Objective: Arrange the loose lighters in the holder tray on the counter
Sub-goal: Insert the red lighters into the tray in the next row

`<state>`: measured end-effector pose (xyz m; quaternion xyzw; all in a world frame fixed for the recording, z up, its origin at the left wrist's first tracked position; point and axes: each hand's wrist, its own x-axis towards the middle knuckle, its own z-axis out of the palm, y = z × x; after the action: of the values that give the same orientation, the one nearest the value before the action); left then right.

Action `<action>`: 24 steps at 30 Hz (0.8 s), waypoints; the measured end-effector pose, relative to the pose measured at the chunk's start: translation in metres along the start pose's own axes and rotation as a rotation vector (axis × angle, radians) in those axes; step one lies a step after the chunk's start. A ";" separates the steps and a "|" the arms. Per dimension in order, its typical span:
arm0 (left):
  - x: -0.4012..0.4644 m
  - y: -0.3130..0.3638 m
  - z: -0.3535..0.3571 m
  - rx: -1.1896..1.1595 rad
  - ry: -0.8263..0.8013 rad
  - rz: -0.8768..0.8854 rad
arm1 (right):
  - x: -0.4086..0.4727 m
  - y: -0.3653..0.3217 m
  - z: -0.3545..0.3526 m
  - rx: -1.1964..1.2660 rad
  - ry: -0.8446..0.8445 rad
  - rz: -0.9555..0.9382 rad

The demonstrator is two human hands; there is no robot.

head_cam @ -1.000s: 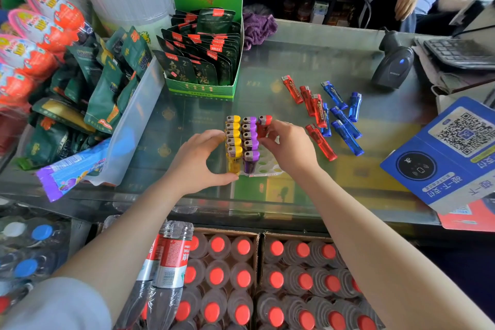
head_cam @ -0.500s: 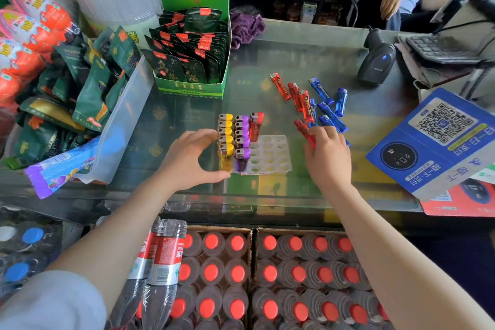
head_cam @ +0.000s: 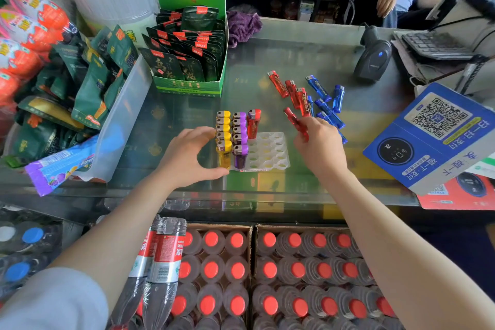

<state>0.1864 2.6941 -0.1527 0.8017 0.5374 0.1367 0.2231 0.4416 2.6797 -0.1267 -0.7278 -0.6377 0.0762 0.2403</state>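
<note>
While the left hand (head_cam: pixel 187 158) cups the holder tray's (head_cam: pixel 270 154) left edge, fingers spread and grasping nothing, the right hand (head_cam: pixel 320 147) pinches a translucent red lighter (head_cam: pixel 294 120) just right of it. Yellow lighters (head_cam: pixel 223 136), purple lighters (head_cam: pixel 239 139) and one red stand upright in the white tray; loose red lighters (head_cam: pixel 290 91) and blue lighters (head_cam: pixel 325 100) lie on the glass counter (head_cam: pixel 267 61).

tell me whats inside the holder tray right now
In the holder tray: a column of yellow lighters, one of purple lighters, one red lighter. Remaining visible slots are empty.
</note>
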 end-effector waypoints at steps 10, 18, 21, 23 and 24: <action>0.001 -0.001 0.000 -0.026 0.004 0.012 | -0.014 -0.044 0.020 0.489 -0.122 -0.104; 0.001 -0.002 0.000 -0.053 -0.001 0.013 | -0.012 -0.049 0.022 0.111 -0.136 -0.237; 0.001 -0.002 0.000 -0.056 -0.005 0.016 | -0.008 -0.050 0.017 0.105 -0.153 -0.233; 0.001 -0.002 0.000 -0.056 -0.004 0.017 | -0.007 -0.049 0.017 0.161 -0.166 -0.206; 0.001 -0.002 0.000 -0.053 -0.003 0.017 | -0.008 -0.048 0.019 0.192 -0.171 -0.189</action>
<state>0.1851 2.6957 -0.1533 0.8003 0.5263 0.1517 0.2441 0.3893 2.6803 -0.1231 -0.6292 -0.7112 0.1758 0.2596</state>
